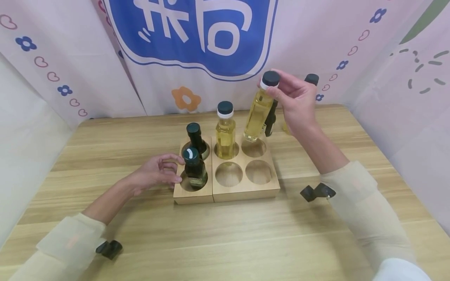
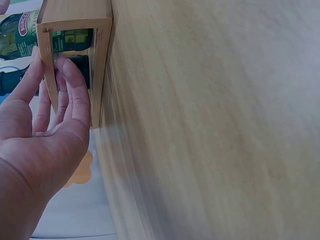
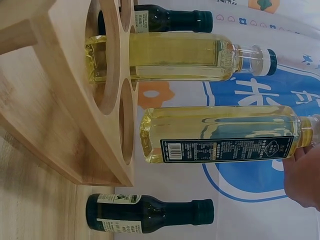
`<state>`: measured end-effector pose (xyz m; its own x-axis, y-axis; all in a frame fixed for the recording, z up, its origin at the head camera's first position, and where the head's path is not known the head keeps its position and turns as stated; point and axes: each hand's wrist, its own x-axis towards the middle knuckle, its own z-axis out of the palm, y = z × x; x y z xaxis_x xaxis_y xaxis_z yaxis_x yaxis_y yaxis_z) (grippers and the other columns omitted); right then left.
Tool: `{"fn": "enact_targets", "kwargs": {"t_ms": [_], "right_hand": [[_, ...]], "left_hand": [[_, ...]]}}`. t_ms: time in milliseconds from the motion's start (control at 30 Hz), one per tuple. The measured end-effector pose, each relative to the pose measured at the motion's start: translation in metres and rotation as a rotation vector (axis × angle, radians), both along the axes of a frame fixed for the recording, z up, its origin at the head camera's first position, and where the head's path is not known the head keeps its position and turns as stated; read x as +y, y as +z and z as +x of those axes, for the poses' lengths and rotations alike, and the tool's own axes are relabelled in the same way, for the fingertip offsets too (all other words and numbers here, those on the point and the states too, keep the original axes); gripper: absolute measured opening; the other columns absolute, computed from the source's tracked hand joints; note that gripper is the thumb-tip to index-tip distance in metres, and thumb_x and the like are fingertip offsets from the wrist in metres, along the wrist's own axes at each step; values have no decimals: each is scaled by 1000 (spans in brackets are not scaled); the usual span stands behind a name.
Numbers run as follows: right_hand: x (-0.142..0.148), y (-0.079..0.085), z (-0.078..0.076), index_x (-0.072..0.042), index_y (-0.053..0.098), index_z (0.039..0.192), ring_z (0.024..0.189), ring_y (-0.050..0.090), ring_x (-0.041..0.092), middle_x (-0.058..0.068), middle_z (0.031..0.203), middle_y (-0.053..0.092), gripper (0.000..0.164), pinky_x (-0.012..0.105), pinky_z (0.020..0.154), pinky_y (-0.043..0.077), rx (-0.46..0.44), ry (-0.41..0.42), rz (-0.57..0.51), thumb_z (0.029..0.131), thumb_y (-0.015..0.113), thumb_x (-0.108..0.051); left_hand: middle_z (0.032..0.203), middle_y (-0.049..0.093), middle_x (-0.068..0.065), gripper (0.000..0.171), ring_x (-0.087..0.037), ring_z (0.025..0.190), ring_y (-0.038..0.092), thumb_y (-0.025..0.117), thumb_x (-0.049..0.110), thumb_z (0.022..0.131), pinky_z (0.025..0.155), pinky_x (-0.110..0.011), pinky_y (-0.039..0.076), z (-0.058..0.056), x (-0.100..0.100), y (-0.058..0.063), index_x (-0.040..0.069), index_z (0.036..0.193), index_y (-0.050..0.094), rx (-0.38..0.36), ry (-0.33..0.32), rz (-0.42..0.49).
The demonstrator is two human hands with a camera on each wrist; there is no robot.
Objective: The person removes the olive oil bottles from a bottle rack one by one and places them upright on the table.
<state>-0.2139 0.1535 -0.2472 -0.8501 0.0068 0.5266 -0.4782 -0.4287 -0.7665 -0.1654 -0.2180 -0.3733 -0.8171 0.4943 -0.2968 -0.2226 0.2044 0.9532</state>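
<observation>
My right hand (image 1: pixel 299 99) grips a clear bottle of yellow oil (image 1: pixel 258 115) by its neck, just under the dark cap. The bottle leans slightly, its base close over the back right hole of a four-hole wooden rack (image 1: pixel 246 194). Another yellow oil bottle (image 1: pixel 225 136) stands in that rack's back left hole; both front holes show bare. My left hand (image 2: pixel 45 140) pinches the top board of the two-hole wooden rack (image 1: pixel 194 198) at its left side, fingers above and below the board. Two dark green bottles stand in it, one in front (image 1: pixel 196 171) and one behind (image 1: pixel 195 134).
Behind the right hand, a dark green bottle (image 3: pixel 150 214) stands on the table beside the rack. Farther right is another dark-capped bottle (image 1: pixel 311 79), mostly hidden by the hand. A printed cloth (image 1: pixel 158 89) hangs along the wooden table's (image 1: pixel 228 242) back edge.
</observation>
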Motion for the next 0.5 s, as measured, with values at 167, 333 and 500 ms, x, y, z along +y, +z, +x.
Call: {"fn": "enact_targets", "kwargs": {"t_ms": [167, 333, 500], "right_hand": [[-2, -1, -6, 9, 65, 108, 88, 69, 27, 20, 95, 70, 31, 35, 86, 54, 7, 6, -40, 78, 68, 14], [-3, -2, -11, 7, 66, 106, 88, 69, 27, 20, 96, 69, 31, 36, 89, 53, -10, 13, -63, 77, 69, 15], [-6, -3, -16, 11, 62, 112, 90, 68, 28, 20, 97, 69, 36, 37, 91, 51, -26, -7, -56, 77, 70, 13]], "left_hand": [[93, 53, -9, 52, -19, 75, 59, 76, 2, 78, 73, -40, 57, 0, 1, 0, 3, 122, 48, 9, -5, 13], [90, 55, -9, 51, -20, 73, 59, 74, -1, 78, 70, -40, 57, 1, 1, 0, 2, 121, 48, 19, -19, 37], [90, 56, -9, 50, -20, 73, 59, 74, -2, 78, 69, -38, 57, 1, 1, 1, 2, 121, 48, 20, -20, 40]]}}
